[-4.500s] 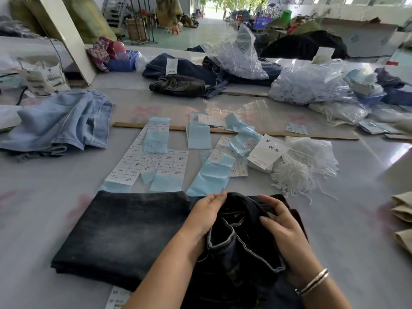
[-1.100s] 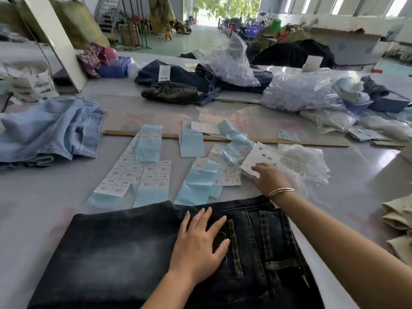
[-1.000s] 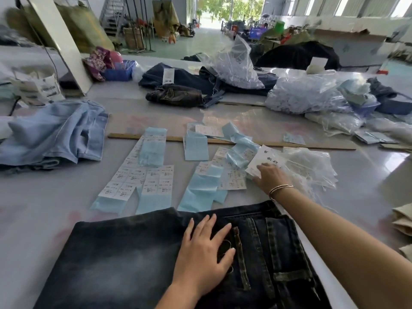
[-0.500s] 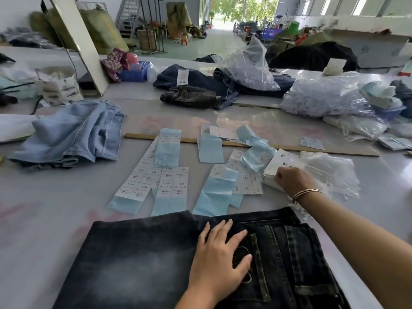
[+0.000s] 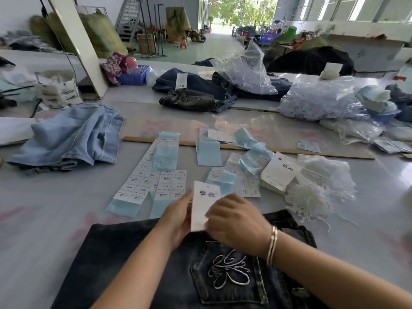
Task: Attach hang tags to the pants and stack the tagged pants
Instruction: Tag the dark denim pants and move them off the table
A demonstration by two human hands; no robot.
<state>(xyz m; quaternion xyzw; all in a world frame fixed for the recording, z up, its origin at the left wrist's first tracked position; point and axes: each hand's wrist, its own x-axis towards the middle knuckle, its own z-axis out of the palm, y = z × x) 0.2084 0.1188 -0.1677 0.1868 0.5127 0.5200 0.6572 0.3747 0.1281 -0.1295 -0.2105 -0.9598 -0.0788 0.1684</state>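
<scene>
Both hands meet over the dark pants [image 5: 138,259], which lie folded at the near edge of the table [image 5: 44,197]. The left hand [image 5: 176,221] and right hand [image 5: 236,224] each pinch the white hang tag [image 5: 202,204], holding it upright just above the waistband. It looks like light, stiff card, so edge pinches suit it and a hard squeeze would likely crease it. The denim looks heavy and limp, best lifted by its folded edges. More tags [image 5: 278,172] and white strings [image 5: 312,197] wait just to the right.
</scene>
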